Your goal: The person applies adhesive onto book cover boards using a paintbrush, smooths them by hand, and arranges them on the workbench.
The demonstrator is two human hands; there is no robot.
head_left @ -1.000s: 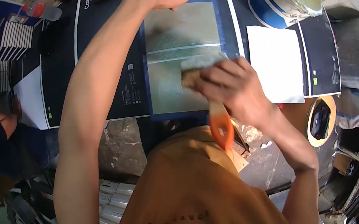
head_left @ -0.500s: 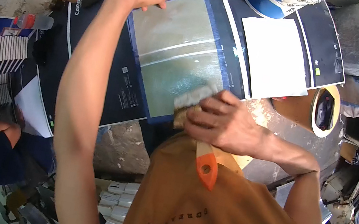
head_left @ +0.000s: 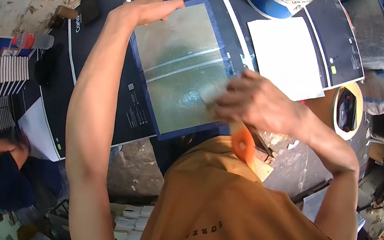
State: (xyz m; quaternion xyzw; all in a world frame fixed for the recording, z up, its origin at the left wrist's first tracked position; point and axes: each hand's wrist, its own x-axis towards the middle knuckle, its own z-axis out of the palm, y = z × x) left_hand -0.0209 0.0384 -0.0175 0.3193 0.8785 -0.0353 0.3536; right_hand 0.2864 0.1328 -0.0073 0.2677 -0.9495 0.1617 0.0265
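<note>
Here the brush (head_left: 248,149) is grasped in the right grip (head_left: 256,103), above the blue-bordered panel (head_left: 171,93) by the desk's near edge; the left grip (head_left: 147,11) is held, unclenched, at the panel's far-left corner.

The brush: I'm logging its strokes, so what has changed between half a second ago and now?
The right hand has carried the brush away from the body and the near edge of the blue-bordered panel. Nothing was taken or let go. The left hand stays at the panel's far-left corner; the white sheet lies where it was.
</note>
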